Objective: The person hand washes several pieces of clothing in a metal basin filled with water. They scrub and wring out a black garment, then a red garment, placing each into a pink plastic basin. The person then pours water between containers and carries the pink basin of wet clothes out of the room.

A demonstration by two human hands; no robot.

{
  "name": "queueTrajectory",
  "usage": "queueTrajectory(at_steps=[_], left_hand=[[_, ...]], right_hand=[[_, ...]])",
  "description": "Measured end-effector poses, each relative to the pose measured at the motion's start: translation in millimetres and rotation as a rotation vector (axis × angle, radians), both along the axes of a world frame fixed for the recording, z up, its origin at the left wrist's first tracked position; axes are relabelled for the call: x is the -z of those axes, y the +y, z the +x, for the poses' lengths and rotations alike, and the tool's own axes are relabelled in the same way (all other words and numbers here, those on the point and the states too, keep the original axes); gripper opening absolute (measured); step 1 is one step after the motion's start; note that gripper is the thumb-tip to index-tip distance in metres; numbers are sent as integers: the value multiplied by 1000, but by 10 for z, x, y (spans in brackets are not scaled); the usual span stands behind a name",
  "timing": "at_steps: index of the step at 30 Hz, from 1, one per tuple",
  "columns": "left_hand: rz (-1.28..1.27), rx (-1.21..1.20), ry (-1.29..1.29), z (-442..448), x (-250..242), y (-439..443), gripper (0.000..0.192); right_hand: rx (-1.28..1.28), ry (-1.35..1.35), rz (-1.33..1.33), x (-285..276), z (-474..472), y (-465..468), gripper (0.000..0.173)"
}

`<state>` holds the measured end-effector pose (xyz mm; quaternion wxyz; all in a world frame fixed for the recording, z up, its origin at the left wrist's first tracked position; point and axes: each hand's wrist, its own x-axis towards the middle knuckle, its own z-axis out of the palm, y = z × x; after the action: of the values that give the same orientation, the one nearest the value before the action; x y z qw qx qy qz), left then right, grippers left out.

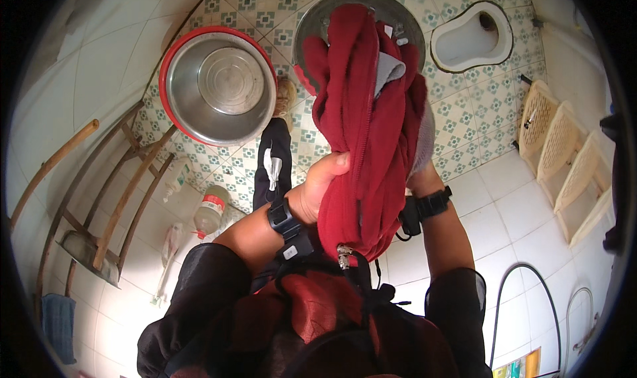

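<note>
A red zippered garment [348,114] with grey lining hangs bunched between my hands. Its upper end lies over the dark round basin [309,24], and its lower end comes close to my body. My left hand [318,184] grips the near left side, thumb across the red cloth beside the zipper. On the other side, my right hand [422,179] holds the garment from beneath, near the grey fabric; its fingers are hidden behind the cloth. Dark bands circle both wrists. Inside the basin, beside the garment, small pale pieces show, too small to make out.
Left of my leg stands a steel basin [181,96] within a red basin [219,30]. A squat toilet [463,47] is set in the patterned floor at far right. Plastic shelves [572,164] stand right; a wooden rack [117,213] and a red-capped bottle [209,213] are left.
</note>
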<state>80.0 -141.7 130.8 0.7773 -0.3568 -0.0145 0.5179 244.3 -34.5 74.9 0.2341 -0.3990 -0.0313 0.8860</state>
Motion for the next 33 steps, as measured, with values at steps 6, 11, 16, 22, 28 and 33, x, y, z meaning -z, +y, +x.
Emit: queueTrajectory(at_steps=[6, 11, 16, 22, 28, 33], left_hand=[[-112, -71, -81, 98, 240, -212, 62], [-133, 198, 109, -59, 143, -113, 58], [54, 602, 722, -164, -102, 180, 48], [298, 738, 1249, -185, -93, 479, 34], [304, 928, 1604, -49, 29, 498, 33], [164, 482, 1320, -33, 137, 368, 43]], right_hand=[[121, 126, 64, 92, -295, 164, 52], [35, 79, 98, -131, -321, 307, 54], [-306, -229, 284, -401, -249, 534, 43], [-316, -541, 816, -281, -361, 566, 33], [-427, -847, 1075, -197, -413, 536, 29], [-415, -974, 1011, -163, -458, 420, 28]])
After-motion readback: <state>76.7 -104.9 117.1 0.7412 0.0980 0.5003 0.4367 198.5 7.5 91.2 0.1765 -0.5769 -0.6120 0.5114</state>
